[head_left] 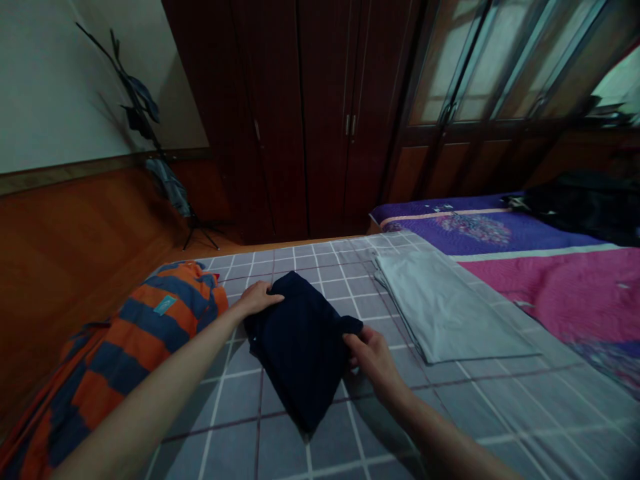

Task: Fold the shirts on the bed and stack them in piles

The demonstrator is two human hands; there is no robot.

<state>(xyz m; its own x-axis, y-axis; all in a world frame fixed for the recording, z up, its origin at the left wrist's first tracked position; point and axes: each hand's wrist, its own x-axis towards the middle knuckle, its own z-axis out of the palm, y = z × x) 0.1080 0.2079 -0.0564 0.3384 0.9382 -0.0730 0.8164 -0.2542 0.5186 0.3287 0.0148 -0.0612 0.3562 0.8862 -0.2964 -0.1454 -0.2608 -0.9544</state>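
A dark navy garment [300, 347], folded into a compact bundle, is between my two hands over the grey checked bedsheet [230, 413]. Its exact kind does not show. My left hand [259, 298] grips the upper left edge, thumb lying on top and the other fingers partly hidden. At the right corner, my right hand [369, 350] pinches a small flap of the cloth between thumb and fingers. To the right lies a folded pale grey cloth [450, 307], apart from both hands.
An orange and blue striped cloth item [150, 320] lies along the left side. A purple and pink bedspread [540, 273] with a black bundle [585, 200] on it adjoins at right. Behind stand a dark wardrobe [325, 120] and a coat stand [145, 120].
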